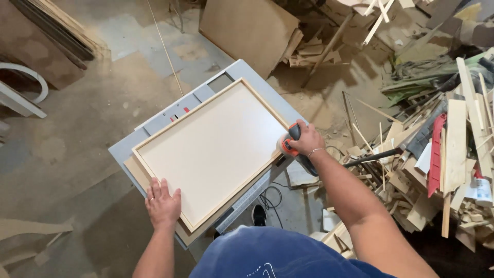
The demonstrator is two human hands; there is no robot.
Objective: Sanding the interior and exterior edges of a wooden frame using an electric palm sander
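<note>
Sander (289, 144) sits clamped in my right hand (307, 139) at the panel's (213, 149) three o'clock edge. Left hand (162, 203) lies flat, open, at seven o'clock — panel looks light, stiff, likely slippery.

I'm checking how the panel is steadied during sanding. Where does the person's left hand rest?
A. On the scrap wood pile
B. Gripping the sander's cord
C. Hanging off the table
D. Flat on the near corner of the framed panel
D: the left hand lies palm down, fingers spread, on the near corner of the framed panel, while the right hand grips the orange and black sander at the panel's far edge.
</note>
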